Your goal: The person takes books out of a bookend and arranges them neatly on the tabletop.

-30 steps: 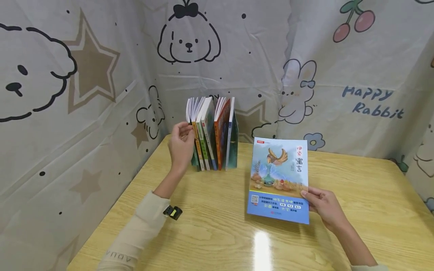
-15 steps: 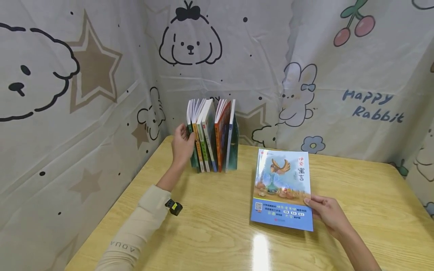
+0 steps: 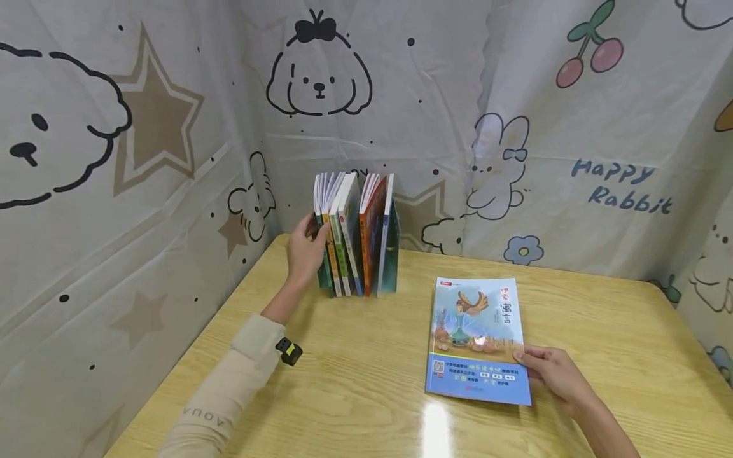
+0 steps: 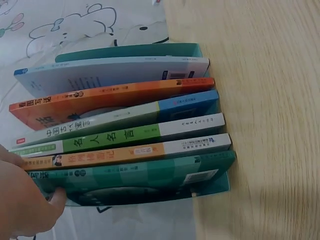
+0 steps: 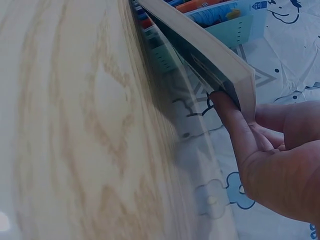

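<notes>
In the head view, my right grip (image 3: 552, 375) pinches the Aesop's Fables paperback (image 3: 478, 327) between three and four o'clock on its cover, thumb in front, fingers behind; it lies at half past four from the picture's middle, over the bench (image 3: 343, 381). Toward ten o'clock from it stands a teal bookend (image 3: 391, 273) full of books, with my left grip (image 3: 305, 254) at its near-left side. The cover's glare tells me it's glossy, so probably slick; I judge it light and bendy, its corners easily creased. In the left wrist view, at eight o'clock, that hand straddles the upper end of the green book (image 4: 125, 182), touching Gulliver's Travels (image 4: 120, 155) beside it; how hard it presses I can't tell. In the right wrist view, I hold the paperback's five o'clock end, tilted; I'd keep pinching the full thickness there, lest loose leaves fan out.
</notes>
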The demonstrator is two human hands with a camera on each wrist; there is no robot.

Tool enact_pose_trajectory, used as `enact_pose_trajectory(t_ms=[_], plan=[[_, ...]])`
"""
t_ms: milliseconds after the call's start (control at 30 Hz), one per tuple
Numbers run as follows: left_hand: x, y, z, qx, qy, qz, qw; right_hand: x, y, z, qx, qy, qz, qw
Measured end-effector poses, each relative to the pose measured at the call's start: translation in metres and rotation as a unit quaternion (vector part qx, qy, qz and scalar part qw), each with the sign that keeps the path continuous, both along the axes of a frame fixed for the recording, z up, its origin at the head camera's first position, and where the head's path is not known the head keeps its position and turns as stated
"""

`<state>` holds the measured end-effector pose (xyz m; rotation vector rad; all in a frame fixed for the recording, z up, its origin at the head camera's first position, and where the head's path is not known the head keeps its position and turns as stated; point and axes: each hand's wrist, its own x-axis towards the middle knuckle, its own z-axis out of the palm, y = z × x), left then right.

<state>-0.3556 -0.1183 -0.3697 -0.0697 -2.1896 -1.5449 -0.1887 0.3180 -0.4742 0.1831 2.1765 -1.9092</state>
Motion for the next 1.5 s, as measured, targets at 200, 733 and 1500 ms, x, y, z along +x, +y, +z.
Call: enact_pose_trajectory(t_ms=[200, 733, 1500], plan=[[-0.002, -0.001, -0.002, -0.003, 0.027, -0.010, 0.9996, 0.001, 0.000, -0.003, 0.000, -0.002, 0.002, 1.0000], [0.006, -0.003, -0.006, -0.015, 0.098, 0.032, 0.9946, -0.009, 0.004, -0.005, 0.021, -0.027, 0.007, 0.9994], [0.020, -0.015, 0.013, 0.031, 0.255, 0.127, 0.9579, -0.006, 0.003, -0.003, 0.206, -0.030, -0.036, 0.9774]])
